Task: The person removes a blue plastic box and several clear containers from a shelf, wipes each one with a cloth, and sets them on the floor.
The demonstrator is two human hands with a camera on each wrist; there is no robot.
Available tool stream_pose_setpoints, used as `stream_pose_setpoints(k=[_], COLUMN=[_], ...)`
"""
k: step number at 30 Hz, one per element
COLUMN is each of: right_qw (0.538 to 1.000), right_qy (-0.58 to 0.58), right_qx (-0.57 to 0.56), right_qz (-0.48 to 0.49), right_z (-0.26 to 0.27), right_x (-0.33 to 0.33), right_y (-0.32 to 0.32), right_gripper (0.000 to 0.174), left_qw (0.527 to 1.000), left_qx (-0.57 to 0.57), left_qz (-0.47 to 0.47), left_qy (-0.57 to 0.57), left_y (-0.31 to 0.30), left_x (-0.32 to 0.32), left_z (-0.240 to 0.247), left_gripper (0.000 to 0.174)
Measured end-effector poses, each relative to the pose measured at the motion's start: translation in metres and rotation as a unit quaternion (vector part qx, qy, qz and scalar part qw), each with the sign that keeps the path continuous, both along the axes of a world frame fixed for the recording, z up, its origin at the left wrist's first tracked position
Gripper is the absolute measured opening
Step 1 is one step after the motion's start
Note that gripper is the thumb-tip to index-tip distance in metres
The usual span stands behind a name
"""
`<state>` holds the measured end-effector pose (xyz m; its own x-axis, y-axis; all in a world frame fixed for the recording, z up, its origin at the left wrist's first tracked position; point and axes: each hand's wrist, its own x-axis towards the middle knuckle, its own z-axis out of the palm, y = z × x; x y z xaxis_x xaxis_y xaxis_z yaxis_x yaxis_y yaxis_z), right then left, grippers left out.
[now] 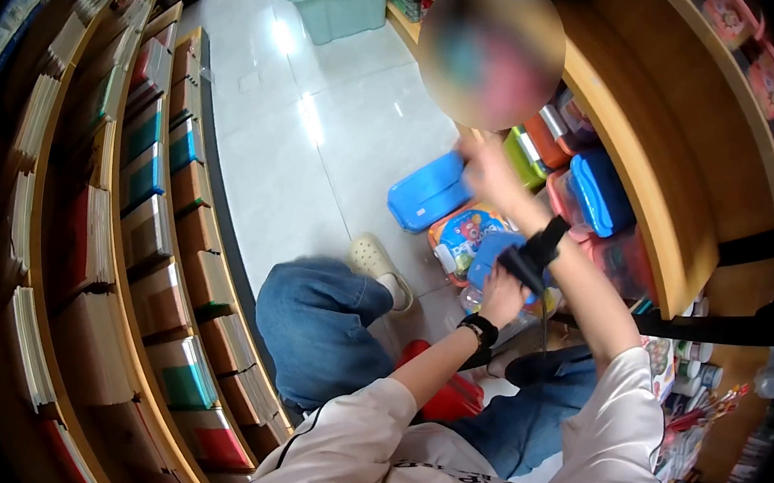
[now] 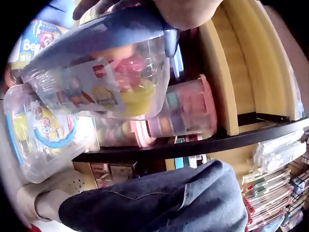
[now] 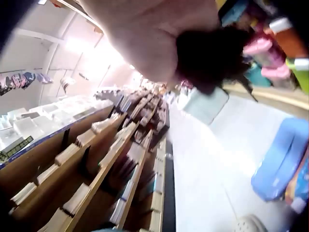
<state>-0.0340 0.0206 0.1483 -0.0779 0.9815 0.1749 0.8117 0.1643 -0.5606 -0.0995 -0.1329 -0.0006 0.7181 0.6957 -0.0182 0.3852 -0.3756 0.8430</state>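
My left hand [image 1: 501, 296] holds a clear plastic storage box [image 2: 108, 77] by its blue lid [image 1: 491, 252], the palm at one end and fingers lying over the top. Pink and yellow contents show through its printed side. Beside it, a second clear box [image 2: 48, 140] with a blue handle stands lower. My right hand [image 1: 497, 178], blurred by motion, is raised over the floor near a blue-lidded box [image 1: 430, 192], with nothing seen in it. In the right wrist view only its palm side [image 3: 149, 36] shows; the fingertips are hidden.
A wooden shelf [image 1: 639, 174] with several coloured boxes stands on the right. Long book racks [image 1: 154, 217] line the left. A pale teal bin [image 1: 340, 10] stands farther down the tiled aisle [image 1: 306, 110]. My knees and a cream clog [image 1: 375, 264] are close to the boxes.
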Motion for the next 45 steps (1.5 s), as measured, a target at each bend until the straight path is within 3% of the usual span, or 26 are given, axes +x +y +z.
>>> stream_pose_setpoints(k=[2, 3, 4, 5, 6, 7, 8, 9, 10, 11, 13, 15, 16, 18, 20, 23, 25, 28, 30, 34, 36, 38, 41, 42, 44, 45], right_qw=[0.910, 0.874, 0.831, 0.853, 0.871, 0.915, 0.956, 0.974, 0.955, 0.897, 0.878, 0.945, 0.963, 0.975, 0.970, 0.861, 0.727, 0.674, 0.542, 0.544, 0.625, 0.630, 0.734, 0.830, 0.808, 0.833], right_qy=[0.135, 0.186, 0.235, 0.212, 0.190, 0.115, -0.054, -0.223, -0.091, -0.117, -0.025, 0.102, 0.146, 0.151, 0.086, 0.242, 0.440, 0.566, 0.689, 0.684, 0.598, 0.587, 0.427, 0.269, 0.220, 0.248], right_qx=[-0.273, -0.286, -0.295, -0.316, -0.336, -0.359, -0.268, -0.033, 0.251, 0.372, 0.359, 0.146, 0.141, 0.021, 0.052, 0.153, 0.132, 0.046, 0.057, 0.088, 0.069, 0.057, -0.020, 0.094, 0.151, 0.173], right_qz=[0.282, 0.347, 0.409, 0.356, 0.303, 0.147, 0.105, -0.035, -0.130, -0.207, -0.317, -0.275, -0.175, -0.159, -0.220, -0.420, -0.510, -0.472, -0.477, -0.478, -0.497, -0.505, -0.528, -0.479, -0.525, -0.463], right_z=[-0.006, -0.001, 0.003, 0.008, 0.024, 0.047, 0.021, 0.018, 0.041, 0.052, 0.053, 0.055, 0.044, 0.038, 0.024, -0.077, -0.116, -0.144, -0.141, -0.134, -0.142, -0.146, -0.135, -0.161, -0.067, -0.008], right_x=[-0.044, -0.067, -0.082, -0.080, -0.076, -0.057, -0.028, 0.010, 0.036, 0.059, 0.084, 0.087, 0.086, 0.064, 0.049, 0.077, 0.078, 0.047, 0.019, 0.014, 0.025, 0.032, 0.039, 0.057, 0.053, 0.040], right_y=[-0.037, -0.045, -0.047, -0.040, -0.029, -0.021, 0.008, 0.011, 0.007, -0.005, -0.053, -0.106, -0.126, -0.177, -0.214, -0.269, -0.296, -0.306, -0.295, -0.303, -0.319, -0.330, -0.335, -0.339, -0.314, -0.291], right_gripper=[0.035, 0.036, 0.038, 0.039, 0.040, 0.033, 0.027, 0.025, 0.035, 0.038, 0.045, 0.040, 0.039, 0.040, 0.041, 0.042, 0.034, 0.028, 0.029, 0.030, 0.031, 0.033, 0.031, 0.029, 0.031, 0.032], left_qw=[0.970, 0.986, 0.986, 0.978, 0.962, 0.999, 0.971, 0.989, 0.990, 0.991, 0.992, 0.991, 0.990, 0.989, 0.980, 0.974, 0.963, 0.961, 0.962, 0.973, 0.965, 0.954, 0.992, 0.991, 0.990, 0.990], left_qx=[-0.106, -0.123, -0.124, -0.147, -0.169, 0.005, -0.237, -0.138, -0.036, -0.034, -0.047, -0.060, -0.065, -0.069, -0.101, -0.148, -0.205, -0.234, -0.231, -0.225, -0.258, -0.291, -0.096, -0.097, -0.116, -0.114], left_qz=[0.052, -0.082, -0.087, -0.024, 0.039, -0.043, -0.008, 0.050, 0.108, 0.108, 0.095, 0.098, 0.100, 0.105, 0.109, 0.111, 0.114, 0.100, 0.087, 0.002, -0.037, -0.075, -0.071, -0.078, -0.080, -0.082], left_qy=[-0.212, -0.071, -0.073, -0.143, -0.210, 0.017, 0.015, -0.032, -0.080, -0.075, -0.064, -0.066, -0.075, -0.083, -0.129, -0.134, -0.131, -0.111, -0.114, -0.039, -0.031, -0.025, 0.050, 0.050, -0.019, 0.003], left_y=[-0.015, -0.013, -0.018, -0.026, -0.021, -0.012, 0.005, -0.002, -0.010, -0.011, -0.007, -0.009, -0.006, -0.003, 0.003, 0.008, 0.011, 0.015, 0.016, 0.012, 0.014, 0.009, -0.010, -0.011, -0.009, -0.009], left_x=[0.011, -0.001, 0.011, 0.032, 0.029, 0.004, -0.020, -0.013, -0.006, -0.008, -0.011, -0.009, -0.006, -0.002, 0.001, -0.001, 0.002, 0.002, 0.003, 0.002, 0.003, 0.004, -0.004, -0.005, -0.005, -0.005], left_z=[-0.045, -0.041, -0.050, -0.073, -0.042, -0.015, 0.072, 0.048, 0.025, 0.026, 0.036, 0.034, 0.034, 0.033, 0.022, 0.028, 0.026, 0.034, 0.026, 0.044, 0.043, 0.041, 0.054, 0.051, 0.037, 0.038], left_gripper=[0.058, 0.050, 0.050, 0.045, 0.041, 0.034, 0.042, 0.052, 0.063, 0.064, 0.069, 0.069, 0.069, 0.068, 0.067, 0.070, 0.073, 0.072, 0.073, 0.078, 0.082, 0.086, 0.094, 0.094, 0.096, 0.093])
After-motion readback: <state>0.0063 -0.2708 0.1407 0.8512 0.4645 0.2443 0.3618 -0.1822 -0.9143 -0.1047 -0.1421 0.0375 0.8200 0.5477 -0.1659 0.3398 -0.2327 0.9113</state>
